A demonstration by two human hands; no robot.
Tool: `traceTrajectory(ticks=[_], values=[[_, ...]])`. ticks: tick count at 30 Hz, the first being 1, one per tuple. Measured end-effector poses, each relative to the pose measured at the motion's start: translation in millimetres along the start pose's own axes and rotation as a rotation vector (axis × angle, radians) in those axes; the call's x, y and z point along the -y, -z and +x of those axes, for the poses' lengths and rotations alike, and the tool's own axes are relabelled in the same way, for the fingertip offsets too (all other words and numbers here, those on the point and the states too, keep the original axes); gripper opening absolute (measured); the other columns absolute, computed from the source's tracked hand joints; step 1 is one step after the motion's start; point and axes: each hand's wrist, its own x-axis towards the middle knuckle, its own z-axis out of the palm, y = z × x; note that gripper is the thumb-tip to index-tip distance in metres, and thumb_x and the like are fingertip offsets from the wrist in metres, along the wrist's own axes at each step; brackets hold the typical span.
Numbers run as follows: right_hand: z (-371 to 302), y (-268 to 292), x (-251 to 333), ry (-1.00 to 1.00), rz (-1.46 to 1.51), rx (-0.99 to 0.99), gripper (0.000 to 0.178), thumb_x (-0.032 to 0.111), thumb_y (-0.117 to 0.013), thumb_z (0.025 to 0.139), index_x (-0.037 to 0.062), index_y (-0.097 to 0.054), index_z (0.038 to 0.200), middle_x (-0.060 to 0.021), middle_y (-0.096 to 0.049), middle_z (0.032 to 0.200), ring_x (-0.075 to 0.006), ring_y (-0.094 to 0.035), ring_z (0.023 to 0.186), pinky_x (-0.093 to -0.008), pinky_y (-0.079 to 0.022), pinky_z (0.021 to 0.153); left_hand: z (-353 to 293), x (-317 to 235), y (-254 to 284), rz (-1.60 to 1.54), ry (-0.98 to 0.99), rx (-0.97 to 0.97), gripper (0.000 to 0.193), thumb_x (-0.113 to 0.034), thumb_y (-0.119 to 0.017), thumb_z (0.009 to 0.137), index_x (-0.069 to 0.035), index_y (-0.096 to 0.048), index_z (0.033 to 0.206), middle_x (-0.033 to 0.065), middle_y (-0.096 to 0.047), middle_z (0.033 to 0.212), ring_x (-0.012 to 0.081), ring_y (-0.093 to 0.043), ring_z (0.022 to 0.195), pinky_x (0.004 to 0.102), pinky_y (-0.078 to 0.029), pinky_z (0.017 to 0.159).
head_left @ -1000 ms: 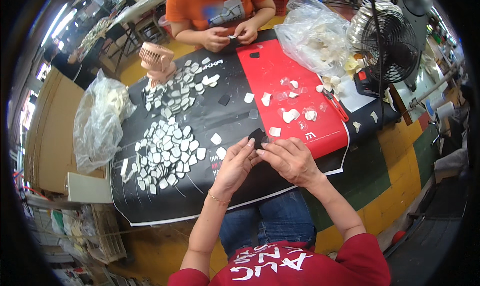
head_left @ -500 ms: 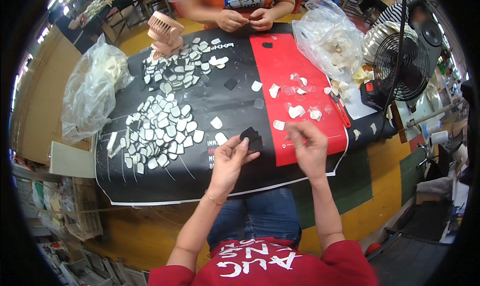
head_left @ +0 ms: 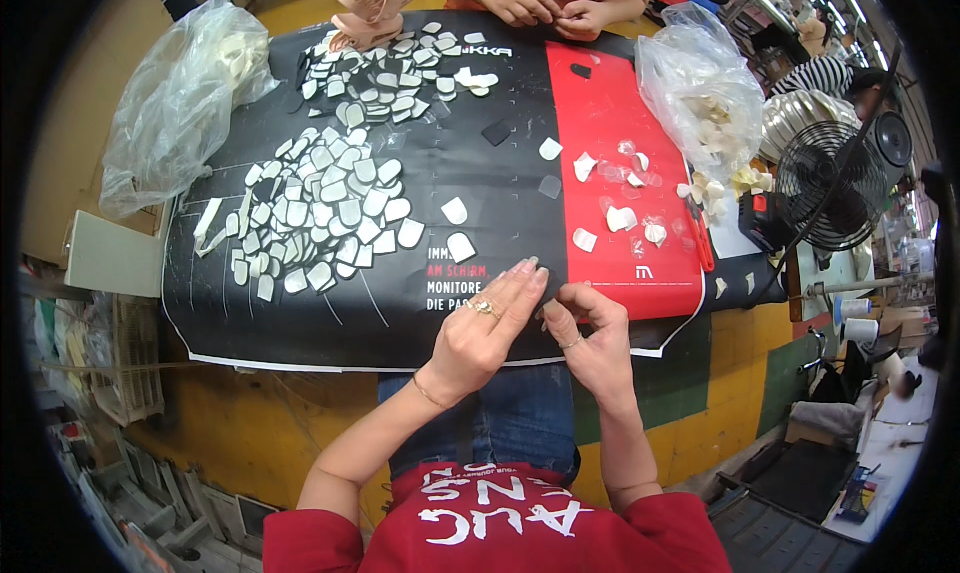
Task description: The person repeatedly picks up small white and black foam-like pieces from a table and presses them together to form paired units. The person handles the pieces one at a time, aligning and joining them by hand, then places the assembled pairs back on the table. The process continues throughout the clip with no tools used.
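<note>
Dark piece [head_left: 547, 300] — being held between two hands above the table [head_left: 400, 328], near its front edge.
The right hand [head_left: 590, 345] is pinching it between thumb and forefinger; the left hand [head_left: 488, 318] is stretching its fingers alongside — its grip is hiding beneath, so what it is grasping I cannot tell. Pale rounded pieces [head_left: 332, 192] are lying heaped to the left.
</note>
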Motion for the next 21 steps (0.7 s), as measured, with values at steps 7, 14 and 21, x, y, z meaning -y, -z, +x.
traceTrajectory(ticks=[7,14,21], values=[[13,-10,6,-0.009,0.066,0.095,0.017,0.012,-0.068,0.096,-0.0031,-0.066,0.089,-0.0039,-0.062,0.074,-0.0085,-0.055,0.068,-0.0243,-0.045,0.065,-3,-4,14,-0.249,0.371,-0.014,0.04,0.008,-0.06,0.087,0.001,-0.064,0.126,0.0218,-0.071,0.112,0.0289,-0.073,0.098,0.0349,-0.059,0.079],[23,8,19,-0.027,-0.041,0.125,0.018,0.009,-0.064,0.097,-0.0031,-0.06,0.085,-0.0057,-0.062,0.074,-0.0106,-0.056,0.07,-0.0265,-0.046,0.066,0,35,52,-0.854,0.903,-0.305,0.036,0.004,-0.06,0.096,0.003,-0.059,0.132,0.0134,-0.072,0.107,0.0125,-0.069,0.093,0.0262,-0.057,0.083],[56,-17,9,-0.008,-0.698,-0.153,0.027,0.024,-0.075,0.091,-0.0013,-0.069,0.099,-0.0105,-0.063,0.078,-0.0147,-0.057,0.066,-0.0292,-0.045,0.063,-6,28,60,-1.002,0.939,-0.146,0.044,0.006,-0.061,0.095,0.003,-0.054,0.138,0.0097,-0.065,0.114,0.0099,-0.062,0.097,0.0253,-0.056,0.088]])
